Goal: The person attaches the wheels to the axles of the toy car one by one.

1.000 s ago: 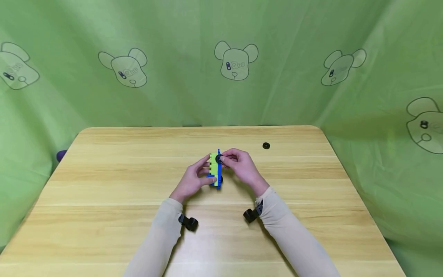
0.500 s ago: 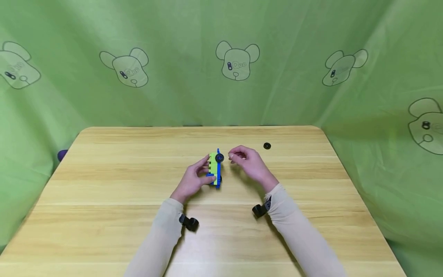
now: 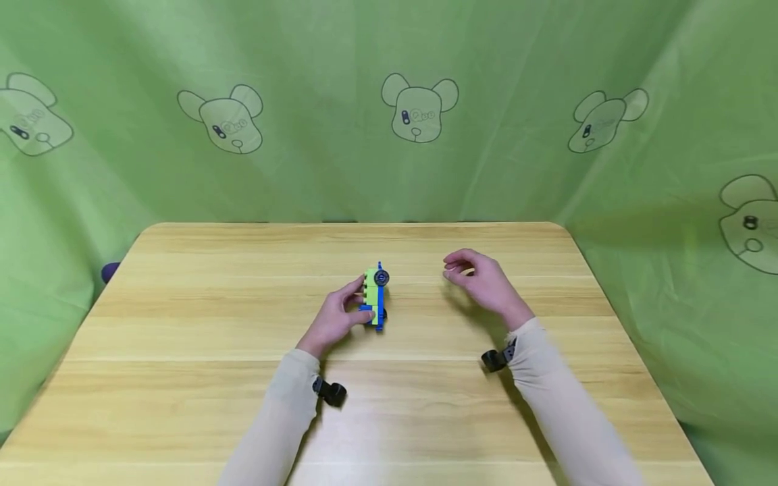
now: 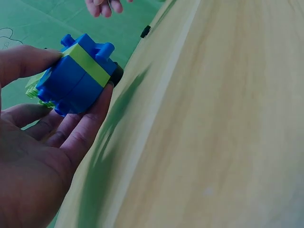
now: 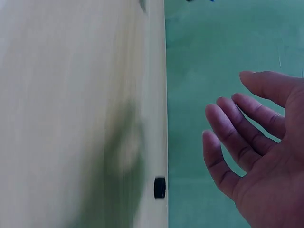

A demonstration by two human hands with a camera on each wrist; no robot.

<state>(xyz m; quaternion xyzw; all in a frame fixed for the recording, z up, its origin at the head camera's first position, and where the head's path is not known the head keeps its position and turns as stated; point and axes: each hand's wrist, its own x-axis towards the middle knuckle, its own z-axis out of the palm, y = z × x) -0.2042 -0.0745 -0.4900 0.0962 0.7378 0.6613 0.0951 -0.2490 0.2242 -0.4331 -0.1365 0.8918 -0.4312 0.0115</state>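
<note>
A toy car of blue and lime-green building bricks (image 3: 373,295) is held above the table in my left hand (image 3: 334,317), thumb on one side and fingers on the other. A black wheel (image 3: 381,277) sits on the car's side near its far end; another dark wheel (image 4: 117,75) shows at its lower side in the left wrist view. Over to the right, my right hand (image 3: 486,283) hovers with loosely bent fingers and nothing in them. Near it a loose black wheel (image 5: 160,188) lies on the table, hidden behind the hand in the head view.
Underneath is a wood-grain table (image 3: 243,283) with rounded far corners. A green curtain (image 3: 316,169) with mouse-head drawings encloses its back and sides. Black wrist cameras (image 3: 331,393) are strapped to both sleeves. Something purple (image 3: 110,272) peeks out beyond the left table edge.
My right hand has let go of the wheel on the car and moved right, now covering the loose wheel in the head view. The left hand still holds the car, almost unmoved.
</note>
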